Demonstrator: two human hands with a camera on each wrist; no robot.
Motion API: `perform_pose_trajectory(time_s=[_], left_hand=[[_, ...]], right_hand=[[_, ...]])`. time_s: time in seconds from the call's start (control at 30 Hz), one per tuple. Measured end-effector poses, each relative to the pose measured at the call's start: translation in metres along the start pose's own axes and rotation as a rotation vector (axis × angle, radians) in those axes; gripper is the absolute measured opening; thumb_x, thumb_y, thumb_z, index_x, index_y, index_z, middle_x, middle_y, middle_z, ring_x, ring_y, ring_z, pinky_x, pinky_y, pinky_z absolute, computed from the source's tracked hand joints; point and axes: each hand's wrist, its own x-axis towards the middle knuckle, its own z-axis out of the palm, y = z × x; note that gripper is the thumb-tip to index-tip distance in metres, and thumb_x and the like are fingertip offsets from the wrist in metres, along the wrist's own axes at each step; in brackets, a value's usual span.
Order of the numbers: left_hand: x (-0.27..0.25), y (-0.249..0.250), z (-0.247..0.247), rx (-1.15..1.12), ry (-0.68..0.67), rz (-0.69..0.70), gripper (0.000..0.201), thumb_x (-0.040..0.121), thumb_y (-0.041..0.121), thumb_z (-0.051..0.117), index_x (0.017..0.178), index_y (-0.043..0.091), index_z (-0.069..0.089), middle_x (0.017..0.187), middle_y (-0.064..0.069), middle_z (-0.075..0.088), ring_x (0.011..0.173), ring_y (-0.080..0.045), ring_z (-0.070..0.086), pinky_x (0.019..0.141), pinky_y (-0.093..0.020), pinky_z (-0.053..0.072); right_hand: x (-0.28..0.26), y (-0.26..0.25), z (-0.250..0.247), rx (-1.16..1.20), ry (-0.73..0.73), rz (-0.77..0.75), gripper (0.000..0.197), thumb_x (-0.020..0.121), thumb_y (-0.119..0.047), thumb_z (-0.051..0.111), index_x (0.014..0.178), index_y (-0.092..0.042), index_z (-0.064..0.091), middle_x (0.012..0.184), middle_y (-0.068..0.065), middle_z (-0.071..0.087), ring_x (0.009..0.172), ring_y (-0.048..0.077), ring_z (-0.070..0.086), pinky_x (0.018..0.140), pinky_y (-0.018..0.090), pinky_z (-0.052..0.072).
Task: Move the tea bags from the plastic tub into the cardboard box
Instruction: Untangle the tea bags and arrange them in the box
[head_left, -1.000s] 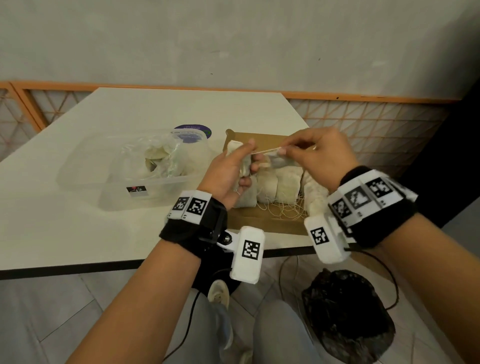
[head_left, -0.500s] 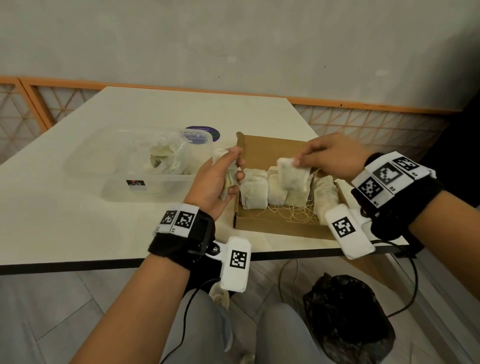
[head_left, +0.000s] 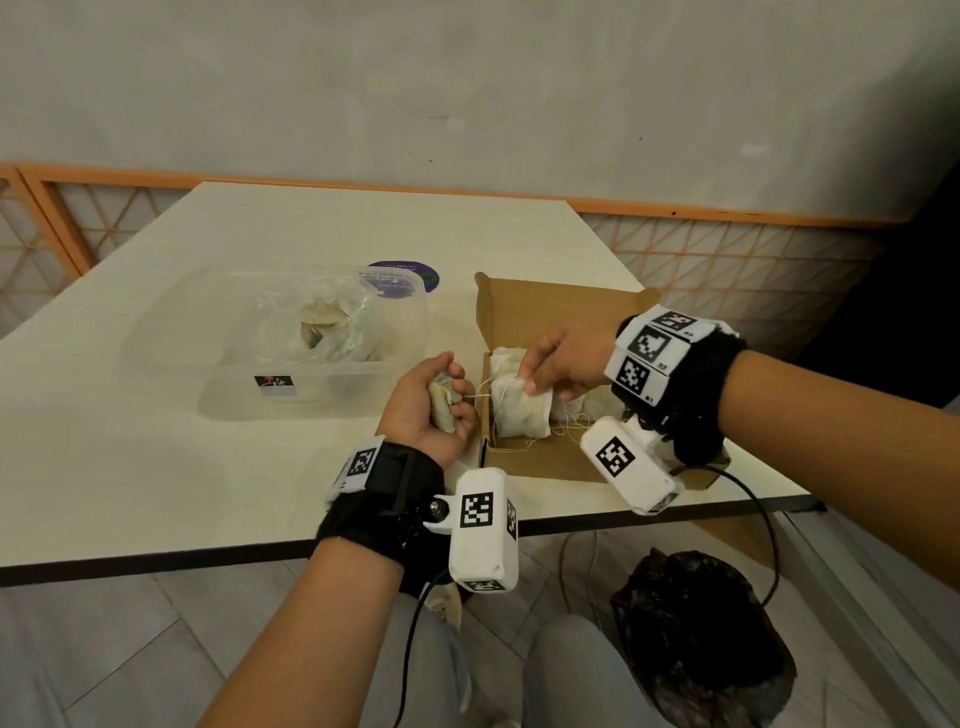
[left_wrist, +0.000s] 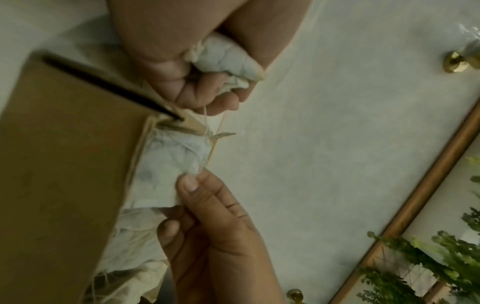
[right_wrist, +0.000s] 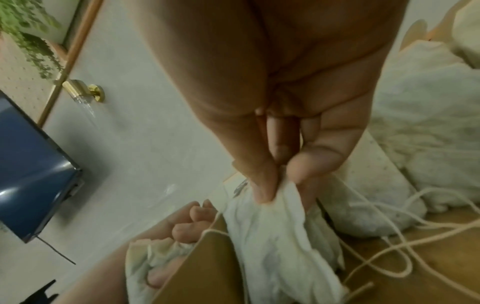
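Head view shows the right hand (head_left: 558, 364) pinching a tea bag (head_left: 519, 410) at the cardboard box (head_left: 550, 457) wall, the left hand (head_left: 431, 410) clutching another tea bag (head_left: 441, 402). Loose strings (right_wrist: 389, 232) could snag fingers and drag seated bags out.

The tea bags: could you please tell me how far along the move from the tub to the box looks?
Partly done. Several tea bags already stand in the cardboard box. In hand: the right hand pinches one bag by its top at the box's left end, and the left hand holds another bag beside the box. Left: more bags still lie in the plastic tub.
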Motion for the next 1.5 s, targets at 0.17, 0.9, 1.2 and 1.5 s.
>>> perform_pose_trajectory(time_s=[0.17,0.9,1.2,1.5], left_hand=[[0.0,0.0,0.001,0.02,0.01,-0.01,0.02,0.094,0.019,0.05,0.074,0.015,0.051,0.06,0.005,0.05,0.042,-0.006,0.045,0.032,-0.014,0.029],[-0.001,-0.004,0.005,0.113,0.028,0.031,0.025,0.095,0.018,0.05,0.07,0.014,0.05,0.055,0.004,0.049,0.039,-0.005,0.046,0.031,-0.013,0.029],[-0.008,0.003,0.011,0.039,-0.088,0.105,0.017,0.096,0.028,0.047,0.085,0.015,0.05,0.065,0.002,0.045,0.049,-0.007,0.046,0.036,-0.014,0.032],[-0.029,-0.011,0.041,0.282,-0.159,0.273,0.032,0.098,0.029,0.043,0.074,0.012,0.057,0.057,0.001,0.055,0.051,-0.013,0.06,0.069,-0.032,0.049]], right_hand=[[-0.022,-0.001,-0.009,-0.381,0.333,-0.125,0.02,0.08,-0.023,0.071,0.096,-0.016,0.063,0.085,-0.003,0.061,0.074,0.012,0.055,0.071,0.026,0.047],[-0.039,0.039,0.048,-0.173,0.231,-0.165,0.039,0.086,-0.02,0.063,0.124,-0.013,0.059,0.108,0.0,0.063,0.091,0.007,0.053,0.087,0.02,0.042],[-0.053,0.02,0.048,0.229,0.403,-0.372,0.016,0.079,-0.027,0.072,0.092,-0.022,0.064,0.084,-0.005,0.062,0.065,0.007,0.057,0.061,0.018,0.047],[-0.034,0.003,0.058,0.39,0.401,-0.36,0.008,0.08,-0.026,0.071,0.082,-0.027,0.063,0.072,-0.004,0.057,0.065,0.01,0.053,0.062,0.024,0.047]])
